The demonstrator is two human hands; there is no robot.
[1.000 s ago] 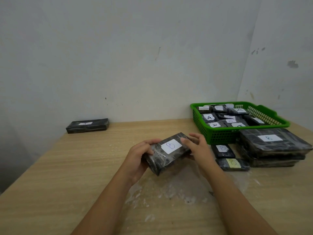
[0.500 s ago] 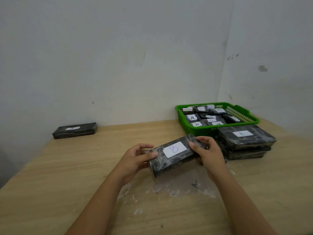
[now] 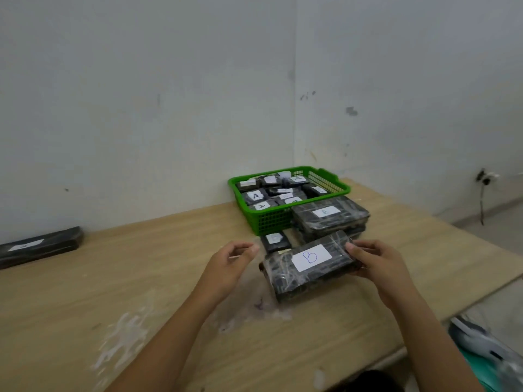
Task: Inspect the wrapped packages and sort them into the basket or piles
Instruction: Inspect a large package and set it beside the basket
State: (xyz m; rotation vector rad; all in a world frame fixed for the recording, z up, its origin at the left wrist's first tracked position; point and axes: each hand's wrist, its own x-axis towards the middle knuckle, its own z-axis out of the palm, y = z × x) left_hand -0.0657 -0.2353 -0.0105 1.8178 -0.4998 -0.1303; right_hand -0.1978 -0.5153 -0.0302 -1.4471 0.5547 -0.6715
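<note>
Head view: a package point(image 3: 310, 268) wrapped in dark film with a white label marked B is held just above the table point(image 3: 119, 278), near its front.
Right hand: the right hand point(image 3: 379, 267) grips the package's right end, fingers point(image 3: 357, 246) curled over the top edge, thumb hidden.
Left hand: the left hand point(image 3: 229, 263) is just beside the package's left end, not touching it, fingers loosely curled and apart, holding nothing.
Risk, grip: one hand at one end carries the whole load; the free end could sag and slip on the glossy film.
Risk, sorting: the green basket point(image 3: 271, 219) shows A labels, the pile point(image 3: 329, 217) beside it a label that looks like B; dropping into the basket would missort.
Risk, placement: the small package point(image 3: 276, 241) lies between hand and pile and could be knocked.
Surface: light wood-grain table with whitish smears near the front; a long package point(image 3: 39, 246) lies far left.
Room: bare pale walls meeting in a corner, scuffed in spots.
</note>
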